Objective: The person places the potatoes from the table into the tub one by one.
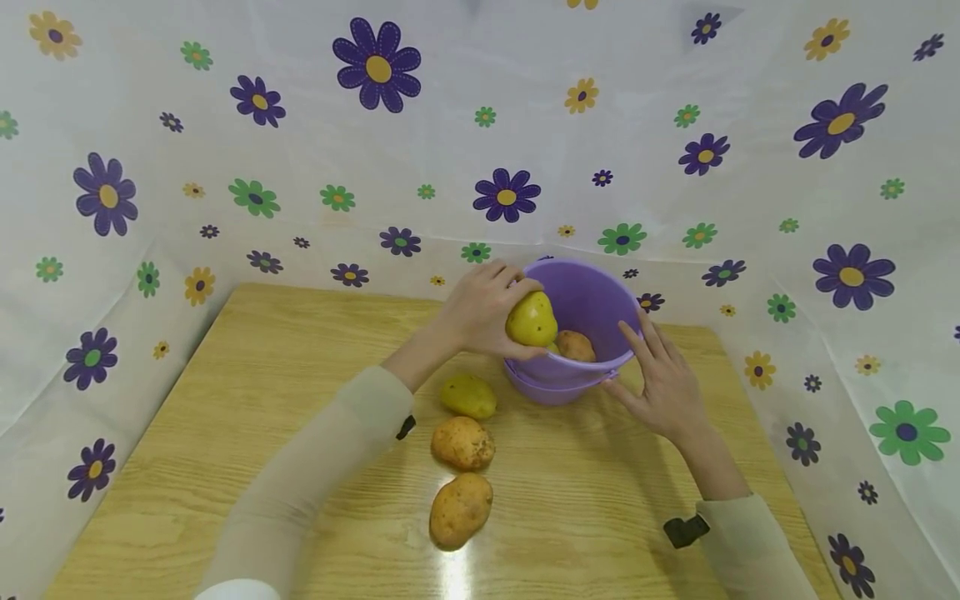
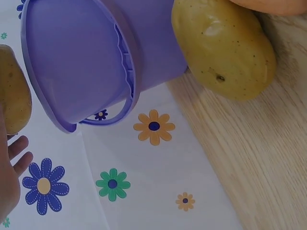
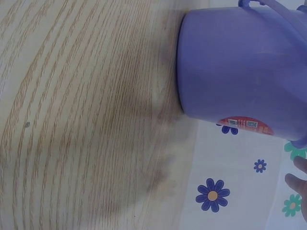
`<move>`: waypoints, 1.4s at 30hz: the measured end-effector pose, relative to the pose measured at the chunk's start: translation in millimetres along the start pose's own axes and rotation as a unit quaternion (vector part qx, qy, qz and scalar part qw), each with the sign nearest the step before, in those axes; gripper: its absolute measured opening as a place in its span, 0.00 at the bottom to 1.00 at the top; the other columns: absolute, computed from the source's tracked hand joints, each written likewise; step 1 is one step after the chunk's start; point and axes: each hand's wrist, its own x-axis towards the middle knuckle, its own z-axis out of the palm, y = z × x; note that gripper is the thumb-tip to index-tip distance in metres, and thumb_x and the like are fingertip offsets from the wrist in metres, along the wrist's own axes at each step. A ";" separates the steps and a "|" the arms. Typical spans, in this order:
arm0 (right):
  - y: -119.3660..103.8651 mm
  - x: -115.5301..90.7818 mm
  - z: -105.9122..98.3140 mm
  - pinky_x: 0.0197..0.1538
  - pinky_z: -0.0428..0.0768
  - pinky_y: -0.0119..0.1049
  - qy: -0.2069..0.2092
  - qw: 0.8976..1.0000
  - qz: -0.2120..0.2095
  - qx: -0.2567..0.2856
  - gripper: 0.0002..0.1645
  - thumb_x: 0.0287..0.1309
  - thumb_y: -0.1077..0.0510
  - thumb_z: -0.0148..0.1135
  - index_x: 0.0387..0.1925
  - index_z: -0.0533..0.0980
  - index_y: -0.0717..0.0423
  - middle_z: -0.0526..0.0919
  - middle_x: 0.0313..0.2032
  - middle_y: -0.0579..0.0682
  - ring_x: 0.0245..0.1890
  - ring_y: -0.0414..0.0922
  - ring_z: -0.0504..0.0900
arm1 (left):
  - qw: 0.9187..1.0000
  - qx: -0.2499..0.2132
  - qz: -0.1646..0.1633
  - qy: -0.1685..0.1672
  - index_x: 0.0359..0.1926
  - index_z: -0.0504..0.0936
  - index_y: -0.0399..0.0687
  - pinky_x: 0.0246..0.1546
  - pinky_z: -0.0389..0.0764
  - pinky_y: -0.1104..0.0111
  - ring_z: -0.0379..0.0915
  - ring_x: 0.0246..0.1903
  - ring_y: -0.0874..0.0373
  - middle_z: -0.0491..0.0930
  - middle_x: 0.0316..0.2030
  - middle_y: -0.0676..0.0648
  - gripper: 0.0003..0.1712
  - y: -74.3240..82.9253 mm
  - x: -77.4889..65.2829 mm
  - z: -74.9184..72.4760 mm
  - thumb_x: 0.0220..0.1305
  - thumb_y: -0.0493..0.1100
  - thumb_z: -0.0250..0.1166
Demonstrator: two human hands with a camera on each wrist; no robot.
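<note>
A yellow potato (image 1: 532,320) is gripped by my left hand (image 1: 489,312), held over the near left rim of a purple bucket (image 1: 588,292). In the left wrist view, part of this potato (image 2: 14,91) shows at the left edge beside the bucket mouth. Inside the bucket lies a brown potato (image 1: 576,346), with a bit of something yellow-green next to it. My right hand (image 1: 663,379) is at the bucket's right side, fingers mostly straight and spread by the rim. Only some fingertips (image 3: 298,182) of it show in the right wrist view.
On the wooden table (image 1: 315,358), a yellow potato (image 1: 468,396) and two brown potatoes, one nearer the bucket (image 1: 462,443) and one closer to me (image 1: 461,510), form a row. The bucket's handle (image 2: 115,117) hangs down. A flower-printed sheet (image 1: 300,150) surrounds the table's back and sides.
</note>
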 end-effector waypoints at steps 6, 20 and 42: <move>1.6 0.0 0.5 0.72 0.67 0.73 0.009 1.000 -0.005 0.007 0.55 0.67 0.21 0.53 0.81 0.62 0.52 0.53 0.84 0.60 0.79 0.69 0.61 | 1.000 0.000 0.004 -0.013 0.60 0.83 0.53 0.58 0.80 0.58 0.77 0.53 0.52 0.84 0.51 0.48 0.51 7.7 9.8 1.9 0.45 0.83 0.69; 1.5 -0.5 1.4 0.72 0.68 0.72 0.005 1.000 -0.004 0.004 0.55 0.67 0.21 0.53 0.81 0.61 0.51 0.53 0.84 0.58 0.79 0.68 0.60 | 0.998 0.009 -0.003 -0.055 0.62 0.82 0.52 0.55 0.81 0.61 0.77 0.53 0.52 0.83 0.51 0.48 0.53 14.0 22.7 16.3 0.47 0.84 0.67; 1.7 -0.3 2.2 0.70 0.69 0.75 0.006 1.000 -0.002 0.010 0.55 0.67 0.21 0.53 0.81 0.61 0.50 0.53 0.84 0.58 0.77 0.71 0.62 | 0.991 0.040 0.001 -0.126 0.64 0.79 0.55 0.57 0.80 0.61 0.75 0.54 0.53 0.80 0.53 0.49 0.52 13.9 40.9 23.9 0.51 0.86 0.63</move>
